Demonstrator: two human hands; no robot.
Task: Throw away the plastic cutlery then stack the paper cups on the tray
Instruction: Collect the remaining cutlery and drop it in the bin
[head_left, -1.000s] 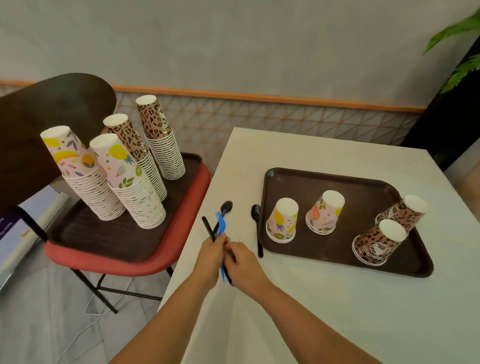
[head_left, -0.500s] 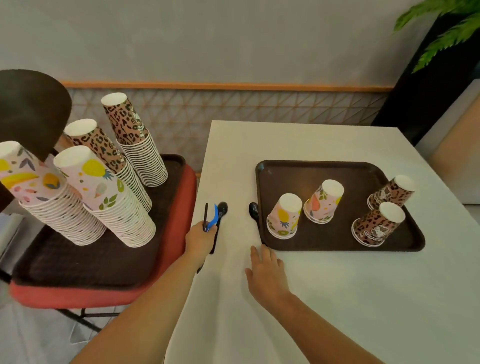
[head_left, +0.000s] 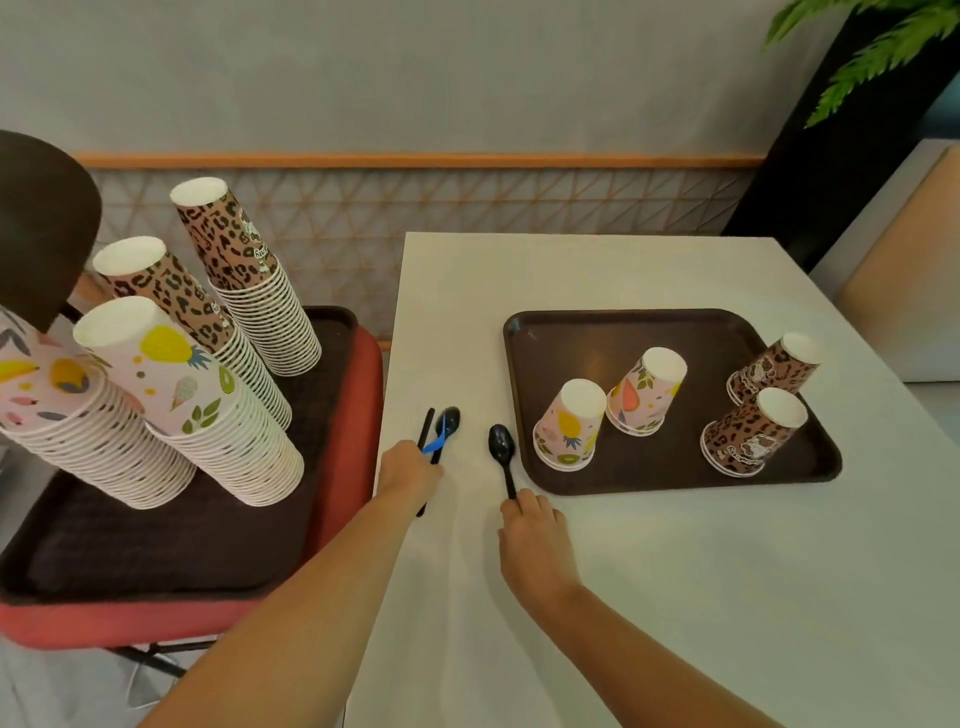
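Left hand (head_left: 408, 470) fisted around a cutlery bundle (head_left: 439, 434): glossy black spoon, thin black stick, blue piece, maybe a fork. Right hand (head_left: 535, 535) fingertips touching the black spoon (head_left: 503, 452) handle, grip unclear, on smooth white bench (head_left: 649, 597). Four inverted paper cups (head_left: 570, 423) on brown tray (head_left: 597, 332).

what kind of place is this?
Likely a cafe or food-court seating area, being cleaned up: brown serving tray with upturned paper cups on a white table, tall cup stacks on a chair beside it, disposable spoon.
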